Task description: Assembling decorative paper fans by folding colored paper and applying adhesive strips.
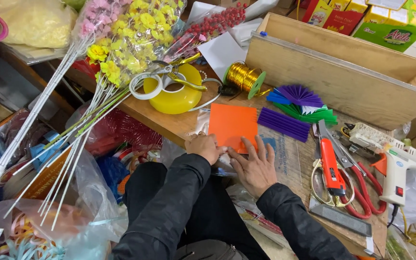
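An orange sheet of paper [232, 124] lies on the wooden table [169, 123], partly pleated at its near edge. My left hand [205, 147] pinches that near edge with curled fingers. My right hand [256, 166] lies beside it, fingers spread, pressing the fold's lower right corner down. Both arms wear black sleeves. A pleated purple strip [283, 124] lies just right of the orange sheet, and folded purple, blue and green paper fans [304, 102] sit behind it.
Right of my hands lie an orange utility knife [330, 169], red-handled scissors [359, 190], a metal ruler [340, 216] and a white glue gun [396, 166]. A wooden box [343, 67] stands behind. A gold wire spool [246, 77], yellow tape roll [176, 94] and artificial flowers [126, 43] crowd the left.
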